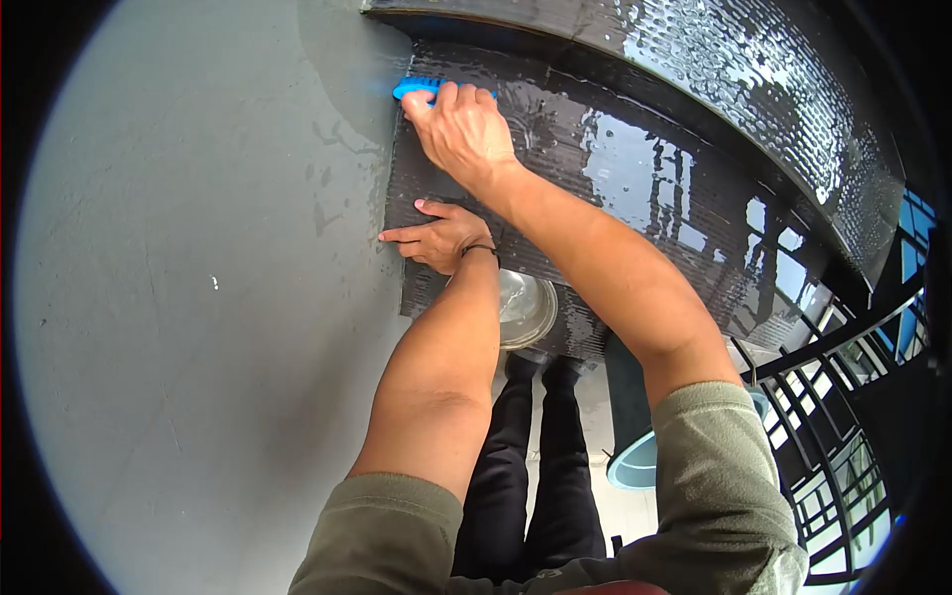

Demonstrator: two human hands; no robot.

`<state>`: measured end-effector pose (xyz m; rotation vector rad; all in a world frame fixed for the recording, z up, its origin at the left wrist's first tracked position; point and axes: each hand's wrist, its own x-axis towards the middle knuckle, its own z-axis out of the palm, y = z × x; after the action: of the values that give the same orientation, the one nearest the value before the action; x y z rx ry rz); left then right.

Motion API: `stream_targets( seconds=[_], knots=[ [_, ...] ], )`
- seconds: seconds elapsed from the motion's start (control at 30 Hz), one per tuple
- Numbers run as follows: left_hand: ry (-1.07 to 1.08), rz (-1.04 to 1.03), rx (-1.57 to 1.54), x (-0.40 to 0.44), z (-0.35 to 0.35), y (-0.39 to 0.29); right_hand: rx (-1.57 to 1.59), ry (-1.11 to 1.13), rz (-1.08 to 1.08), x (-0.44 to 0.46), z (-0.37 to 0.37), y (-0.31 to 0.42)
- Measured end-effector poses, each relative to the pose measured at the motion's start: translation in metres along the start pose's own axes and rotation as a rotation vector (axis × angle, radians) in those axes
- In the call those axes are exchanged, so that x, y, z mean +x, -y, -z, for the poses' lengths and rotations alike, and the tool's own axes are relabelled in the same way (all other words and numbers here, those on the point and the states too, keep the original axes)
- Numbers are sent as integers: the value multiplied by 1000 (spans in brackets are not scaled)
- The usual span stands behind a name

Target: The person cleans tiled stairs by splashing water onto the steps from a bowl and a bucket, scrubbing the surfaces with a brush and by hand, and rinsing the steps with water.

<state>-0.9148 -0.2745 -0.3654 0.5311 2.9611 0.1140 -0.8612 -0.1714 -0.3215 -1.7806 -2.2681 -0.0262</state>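
My right hand (462,129) is wrapped round a blue scrub brush (412,87), close to the corner where the dark, wet step (555,188) meets the grey wall. Dark bristles show along the brush's far side; most of its body is hidden under my fingers. Lower down, my left hand (441,238) leans on the step's edge near the wall, holding nothing, fingers apart. Partly behind my left forearm stands a round, clear-looking bowl (531,309) on a lower step.
The smooth grey wall (218,248) rises along the left. A higher wet step (734,74) curves across the top right. Black metal railing (833,426) runs down the right side. A pale teal bucket (635,464) stands beside my legs, partly hidden by my right arm.
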Motion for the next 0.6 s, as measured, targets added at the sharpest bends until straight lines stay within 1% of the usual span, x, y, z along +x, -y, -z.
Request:
stream_targets(
  seconds=[0.03,0.13,0.17,0.27,0.3,0.33,0.4,0.47,0.5,0.53,0.57,0.6],
  knots=[
    [-7,4,2,0,0,0,45,42,-75,1,7,5],
    [47,21,-42,-3,10,-4,46,87,-163,-2,5,25],
    [101,29,-69,-4,16,-4,72,64,-185,-3,4,23],
    [15,19,10,-5,6,-3,169,26,-105,1,-1,2],
    [16,20,20,-4,4,-3,166,22,-132,3,0,-6],
    [18,21,31,-3,3,-3,112,45,-142,2,3,-17],
    [44,33,30,-4,7,-3,71,76,-243,-13,12,-52],
    [99,53,11,-7,16,-7,153,275,-438,-45,22,-103],
    [112,46,11,-7,18,-8,93,410,-502,-65,45,-127],
    [125,44,8,-7,19,-8,31,316,-480,-96,48,-154],
    [135,50,4,-7,20,-8,-81,264,-505,-125,56,-175],
    [137,47,-4,-5,20,-9,-161,328,-572,-146,68,-191]
  ],
)
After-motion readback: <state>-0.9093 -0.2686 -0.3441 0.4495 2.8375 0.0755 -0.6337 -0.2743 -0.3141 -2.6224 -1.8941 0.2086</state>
